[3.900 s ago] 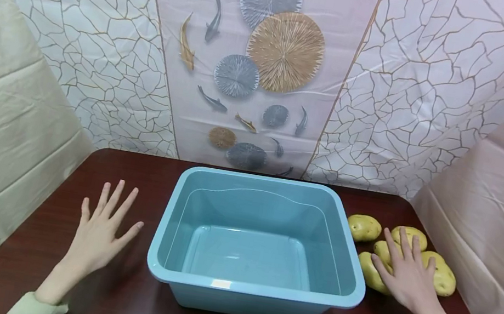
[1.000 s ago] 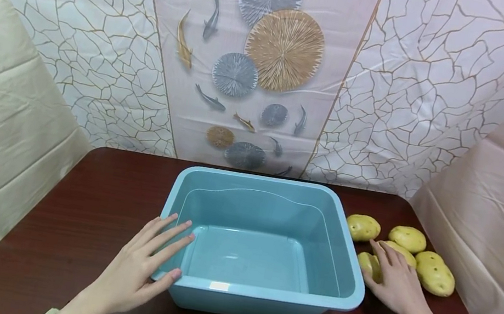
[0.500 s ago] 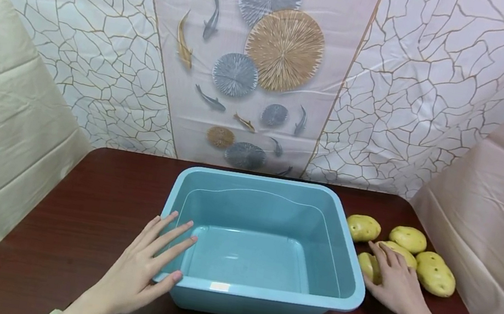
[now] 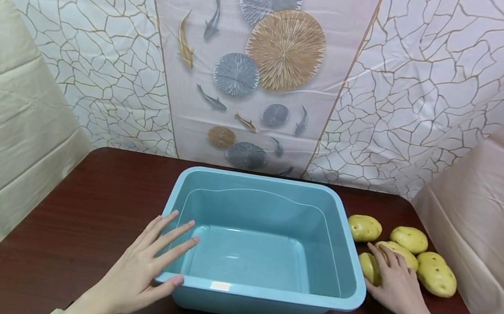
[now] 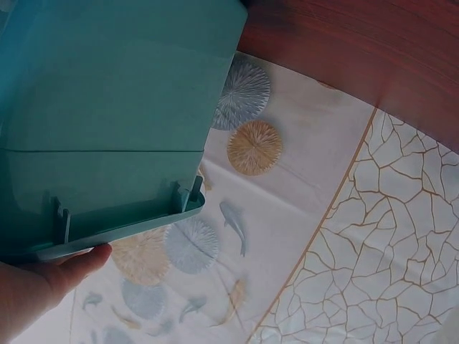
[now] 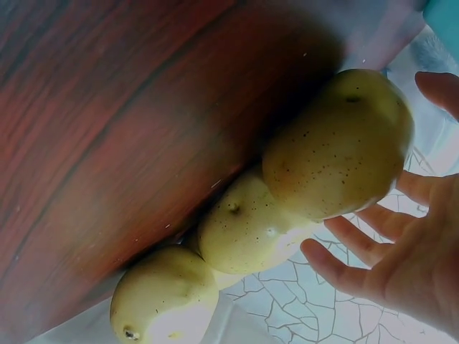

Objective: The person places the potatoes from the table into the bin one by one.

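A light-blue plastic tub (image 4: 239,290) stands in the middle of the table. My left hand (image 4: 132,273) lies with spread, straight fingers over the tub's front left corner. In the left wrist view, the thumb (image 5: 82,266) is against the tub's rim. Several yellow potatoes lie to the right of the tub. My right hand (image 4: 396,281) is over the nearest potato (image 4: 367,266), fingers lightly bent beside it and partly covering a second potato (image 4: 403,253). In the right wrist view, the thumb (image 6: 441,93) appears apart from the nearest potato.
Further potatoes lie at the back, one beside the tub (image 4: 364,228), one behind (image 4: 409,239), and one at the right (image 4: 436,274). The dark red-brown table (image 4: 70,226) is bordered by pale cloth walls (image 4: 496,220) and a patterned backdrop (image 4: 145,78).
My left hand has come from the table's left side onto the tub's corner. My right hand has lowered to the nearest potato. Over the last second both have barely moved.
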A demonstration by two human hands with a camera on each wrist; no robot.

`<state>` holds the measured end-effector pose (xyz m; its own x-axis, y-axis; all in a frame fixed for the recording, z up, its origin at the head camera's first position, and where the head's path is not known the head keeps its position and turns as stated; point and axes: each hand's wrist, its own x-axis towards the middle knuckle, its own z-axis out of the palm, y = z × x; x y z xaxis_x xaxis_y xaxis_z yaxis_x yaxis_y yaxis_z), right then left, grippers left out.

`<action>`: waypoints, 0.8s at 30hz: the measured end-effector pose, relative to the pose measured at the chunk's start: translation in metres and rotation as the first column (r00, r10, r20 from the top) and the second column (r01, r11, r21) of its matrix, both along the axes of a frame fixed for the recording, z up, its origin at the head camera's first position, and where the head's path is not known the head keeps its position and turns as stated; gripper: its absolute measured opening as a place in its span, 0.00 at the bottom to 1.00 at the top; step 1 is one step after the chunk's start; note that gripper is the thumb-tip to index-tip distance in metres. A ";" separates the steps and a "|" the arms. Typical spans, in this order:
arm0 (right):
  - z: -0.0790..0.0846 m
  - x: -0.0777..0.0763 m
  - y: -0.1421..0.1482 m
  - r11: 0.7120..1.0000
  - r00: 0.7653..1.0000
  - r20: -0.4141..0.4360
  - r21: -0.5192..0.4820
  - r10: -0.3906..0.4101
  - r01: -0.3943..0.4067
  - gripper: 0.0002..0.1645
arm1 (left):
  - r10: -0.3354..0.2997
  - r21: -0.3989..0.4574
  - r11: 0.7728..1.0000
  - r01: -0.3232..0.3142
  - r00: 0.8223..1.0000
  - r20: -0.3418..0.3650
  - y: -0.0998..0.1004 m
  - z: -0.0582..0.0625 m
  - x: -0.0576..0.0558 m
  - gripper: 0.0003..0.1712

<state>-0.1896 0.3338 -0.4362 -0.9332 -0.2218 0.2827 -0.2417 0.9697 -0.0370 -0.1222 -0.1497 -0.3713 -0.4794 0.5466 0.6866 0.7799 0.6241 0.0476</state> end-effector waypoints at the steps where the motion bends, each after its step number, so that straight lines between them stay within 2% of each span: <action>1: 0.000 0.000 0.000 1.000 1.000 -0.008 0.002 0.004 -0.004 0.44 | -0.001 0.001 1.000 0.001 1.000 0.000 0.000 0.000 0.000 0.29; 17: -0.005 -0.001 0.000 0.999 1.000 0.012 0.013 0.029 -0.029 0.46 | -0.008 0.007 1.000 0.008 1.000 -0.003 0.000 -0.001 0.000 0.29; 24: -0.008 0.000 -0.002 0.999 0.999 -0.029 0.032 0.038 -0.037 0.43 | -0.004 0.004 1.000 0.004 1.000 -0.006 0.000 0.000 0.000 0.29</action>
